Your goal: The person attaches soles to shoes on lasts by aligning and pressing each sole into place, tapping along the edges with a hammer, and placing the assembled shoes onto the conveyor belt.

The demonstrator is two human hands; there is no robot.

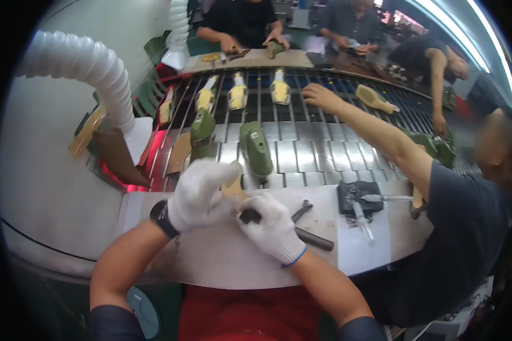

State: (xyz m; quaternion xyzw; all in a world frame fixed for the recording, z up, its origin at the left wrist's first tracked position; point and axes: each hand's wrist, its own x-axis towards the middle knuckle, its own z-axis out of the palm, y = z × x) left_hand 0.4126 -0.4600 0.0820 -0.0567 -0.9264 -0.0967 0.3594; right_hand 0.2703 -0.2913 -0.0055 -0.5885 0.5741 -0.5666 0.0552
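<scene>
While the gloved left hand pinches a thin, stiff-looking tan insole above the table, the right hand grips a dark-handled tool.

Both the left hand and the right hand wear white knitted cloth gloves, matt and slightly fuzzy. Between them sits a tan insole piece, looking like smooth leather or board. The dark tool handle appears matt, rubbery. The counter is pale, dull and scuffed. The conveyor slats are glossy metal. The green shoe lasts look like smooth plastic. The white duct hose is ribbed plastic.
</scene>
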